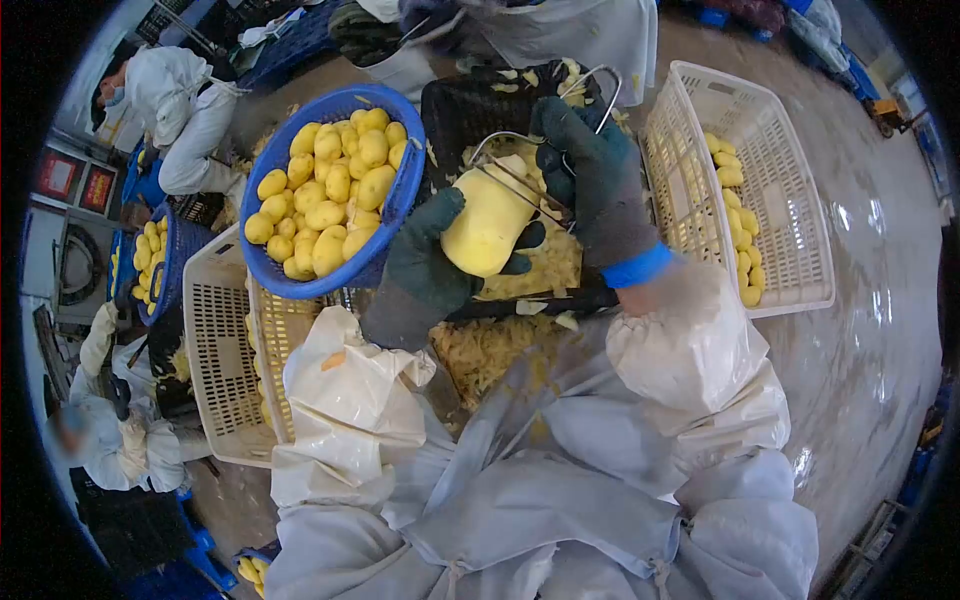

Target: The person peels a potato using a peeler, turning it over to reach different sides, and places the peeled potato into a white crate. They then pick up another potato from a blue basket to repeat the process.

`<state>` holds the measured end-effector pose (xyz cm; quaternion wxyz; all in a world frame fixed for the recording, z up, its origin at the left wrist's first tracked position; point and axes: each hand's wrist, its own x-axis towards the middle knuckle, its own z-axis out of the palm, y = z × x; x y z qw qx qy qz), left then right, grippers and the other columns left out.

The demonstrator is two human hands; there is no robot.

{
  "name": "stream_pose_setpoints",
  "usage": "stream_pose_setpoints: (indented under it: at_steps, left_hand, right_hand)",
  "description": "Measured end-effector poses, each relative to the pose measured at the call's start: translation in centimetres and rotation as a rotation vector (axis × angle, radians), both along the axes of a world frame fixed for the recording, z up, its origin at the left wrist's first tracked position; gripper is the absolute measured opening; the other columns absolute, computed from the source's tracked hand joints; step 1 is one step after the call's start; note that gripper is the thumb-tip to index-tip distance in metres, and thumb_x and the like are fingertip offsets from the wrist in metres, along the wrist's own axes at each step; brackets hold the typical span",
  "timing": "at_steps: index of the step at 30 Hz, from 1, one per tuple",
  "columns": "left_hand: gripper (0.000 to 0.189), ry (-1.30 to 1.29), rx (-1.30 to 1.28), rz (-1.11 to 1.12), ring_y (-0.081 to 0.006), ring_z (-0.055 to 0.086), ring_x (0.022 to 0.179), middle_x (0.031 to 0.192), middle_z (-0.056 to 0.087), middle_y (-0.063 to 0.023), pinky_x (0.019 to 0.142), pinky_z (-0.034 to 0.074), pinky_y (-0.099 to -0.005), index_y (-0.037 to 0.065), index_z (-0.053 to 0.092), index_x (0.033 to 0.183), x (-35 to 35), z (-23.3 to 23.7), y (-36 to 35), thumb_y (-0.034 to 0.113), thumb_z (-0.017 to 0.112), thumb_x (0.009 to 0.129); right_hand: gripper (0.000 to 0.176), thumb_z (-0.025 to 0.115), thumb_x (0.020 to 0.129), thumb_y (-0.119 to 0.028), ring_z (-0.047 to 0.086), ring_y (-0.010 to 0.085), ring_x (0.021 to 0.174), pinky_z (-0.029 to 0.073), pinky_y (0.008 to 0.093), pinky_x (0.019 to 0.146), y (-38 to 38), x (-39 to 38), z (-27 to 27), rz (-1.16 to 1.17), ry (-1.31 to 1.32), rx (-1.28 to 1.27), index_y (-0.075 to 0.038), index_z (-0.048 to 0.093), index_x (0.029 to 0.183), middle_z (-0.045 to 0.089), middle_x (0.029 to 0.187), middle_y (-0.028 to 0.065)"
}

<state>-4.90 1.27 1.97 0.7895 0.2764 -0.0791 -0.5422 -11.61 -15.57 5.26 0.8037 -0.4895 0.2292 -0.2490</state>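
My left hand (425,265), in a dark green work glove, grips a large peeled potato (485,228) from below and the left side. In my gloved right hand (588,160) is a peeler (520,187) with a bent metal wire frame. Its wire lies across the upper right side of the potato, and a wire loop sticks up beyond my fingers. Potato and hands are above a black crate (445,105) holding pale peelings (535,278). A blue band circles my right wrist.
Left of the crate stands a blue basket (262,165) full of peeled potatoes (330,195). White plastic crates stand at left (225,350) and right (700,130), the right one holding potatoes (735,210). Co-workers in white (165,95) are at far left. The floor (870,330) looks wet.
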Motion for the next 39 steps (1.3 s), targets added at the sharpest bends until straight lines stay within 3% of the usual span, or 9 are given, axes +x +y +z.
stream_pose_setpoints:
  at_steps: [9, 15, 17, 23, 26, 29, 30, 34, 39]
  left_hand:
    - [0.061, -0.078, 0.116, -0.196, -0.0324, 0.063, 0.101, 0.118, 0.059, -0.0181, 0.079, 0.057, -0.0407, 0.003, 0.043, 0.133, -0.4, 0.2, 0.1, 0.02, 0.066, 0.079]
    - [0.063, 0.048, 0.063, -0.137, -0.036, 0.062, 0.103, 0.118, 0.058, -0.0234, 0.078, 0.057, -0.0433, -0.001, 0.042, 0.133, 0.5, -0.8, 0.6, 0.023, 0.066, 0.081]
    - [0.063, -0.012, 0.093, -0.109, -0.0372, 0.061, 0.104, 0.118, 0.058, -0.0236, 0.077, 0.057, -0.0432, -0.002, 0.042, 0.133, 0.0, -0.2, 0.8, 0.025, 0.065, 0.081]
    - [0.062, -0.021, -0.03, -0.145, -0.0397, 0.06, 0.105, 0.117, 0.058, -0.0257, 0.074, 0.058, -0.0441, -0.001, 0.043, 0.133, 0.5, 0.0, 0.9, 0.031, 0.062, 0.083]
    - [0.065, 0.011, -0.041, -0.175, -0.0398, 0.064, 0.096, 0.116, 0.058, -0.0277, 0.071, 0.059, -0.0465, -0.001, 0.043, 0.132, 0.6, -0.5, 0.5, 0.033, 0.064, 0.081]
    - [0.066, -0.012, -0.045, -0.178, -0.0369, 0.069, 0.076, 0.116, 0.057, -0.0308, 0.067, 0.059, -0.048, -0.001, 0.044, 0.131, 0.6, 0.7, 0.4, 0.036, 0.063, 0.08]
    - [0.065, 0.049, -0.034, -0.197, -0.0358, 0.069, 0.075, 0.116, 0.057, -0.0312, 0.066, 0.059, -0.0489, 0.001, 0.045, 0.131, 0.7, 0.3, 0.6, 0.038, 0.062, 0.08]
    - [0.069, 0.198, -0.093, -0.316, -0.0355, 0.067, 0.086, 0.117, 0.055, -0.0282, 0.063, 0.059, -0.0457, 0.002, 0.042, 0.133, 1.2, -1.6, 0.4, 0.043, 0.06, 0.081]
    - [0.07, 0.276, -0.199, -0.325, -0.0363, 0.065, 0.092, 0.119, 0.055, -0.0247, 0.067, 0.059, -0.0419, 0.002, 0.041, 0.134, 0.9, -0.9, 0.5, 0.045, 0.059, 0.082]
  right_hand:
    - [0.021, 0.065, 0.086, -0.029, 0.042, 0.0041, 0.05, 0.031, 0.0212, 0.045, -4.4, 2.1, -5.3, -0.262, 0.066, -0.293, -0.009, 0.063, 0.078, 0.052, 0.061, -0.0025]
    - [0.019, 0.064, 0.087, -0.027, 0.04, 0.0028, 0.051, 0.027, 0.0188, 0.045, -0.6, -0.3, -0.7, -0.01, -0.02, -0.233, -0.009, 0.063, 0.082, 0.052, 0.066, -0.0048]
    - [0.015, 0.065, 0.081, -0.011, 0.059, 0.0159, 0.064, 0.047, 0.0292, 0.058, -2.6, 0.9, -4.4, -0.042, 0.043, -0.563, -0.005, 0.068, 0.095, 0.066, 0.08, 0.005]
    - [0.022, 0.065, 0.086, -0.027, 0.05, 0.007, 0.058, 0.039, 0.0213, 0.052, -1.2, -0.5, 0.1, -0.019, -0.126, -0.155, -0.006, 0.064, 0.084, 0.059, 0.072, 0.0003]
    - [0.022, 0.063, 0.088, -0.029, 0.045, 0.0038, 0.054, 0.031, 0.0186, 0.046, -3.0, 2.3, -5.6, -0.293, -0.218, -0.711, -0.007, 0.063, 0.086, 0.054, 0.068, -0.0032]
    - [0.021, 0.061, 0.088, -0.02, 0.054, 0.0116, 0.06, 0.044, 0.0262, 0.053, -3.8, 0.7, -2.8, -0.076, 0.024, -0.467, 0.0, 0.066, 0.087, 0.059, 0.066, 0.0016]
    - [0.02, 0.063, 0.087, -0.022, 0.053, 0.0102, 0.058, 0.041, 0.0254, 0.05, -2.5, -0.4, 0.0, 0.086, -0.021, -0.005, -0.002, 0.066, 0.086, 0.058, 0.064, 0.0018]
    - [0.018, 0.061, 0.089, -0.027, 0.036, 0.0027, 0.049, 0.025, 0.0185, 0.043, -1.4, 0.9, -1.8, -0.057, 0.013, -0.359, -0.009, 0.062, 0.088, 0.048, 0.064, -0.0057]
    - [0.018, 0.065, 0.086, -0.025, 0.041, 0.0032, 0.049, 0.028, 0.0191, 0.044, -0.2, -0.5, 0.8, 0.023, -0.111, -0.058, -0.007, 0.063, 0.087, 0.052, 0.063, -0.0023]
